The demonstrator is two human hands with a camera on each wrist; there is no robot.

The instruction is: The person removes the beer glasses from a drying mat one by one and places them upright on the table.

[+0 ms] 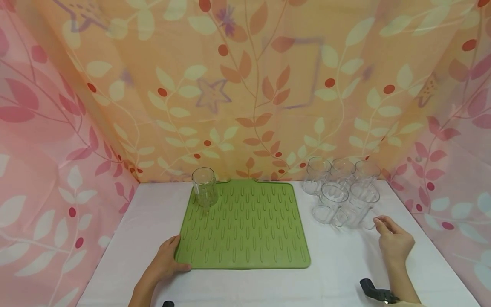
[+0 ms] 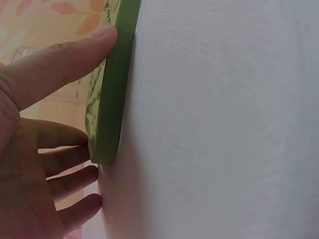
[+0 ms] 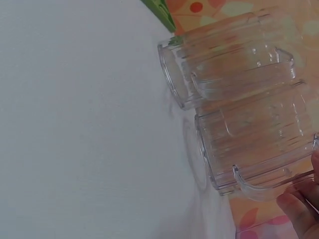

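Note:
My right hand (image 1: pixel 397 243) pinches the handle of a clear glass mug (image 1: pixel 362 202) at the front right of a group. In the right wrist view, the fingers (image 3: pixel 297 206) are at this mug's handle, and its base shows close over the white cloth. Beside it stands another glass mug (image 3: pixel 239 62). My left hand (image 1: pixel 165 260) is at the front left corner of a green drying mat (image 1: pixel 245 230). Its thumb (image 2: pixel 75 59) lies against the front edge, with the other fingers along the left side. One glass mug (image 1: pixel 205 187) stands on the mat's back left corner.
Several clear mugs (image 1: pixel 318 170) stand close together at the back right, touching or overlapping in view. A white cloth (image 1: pixel 268 288) covers the table. Patterned fabric walls (image 1: pixel 253 85) enclose the back and both sides. Black camera mounts (image 1: pixel 377 292) show near the wrists.

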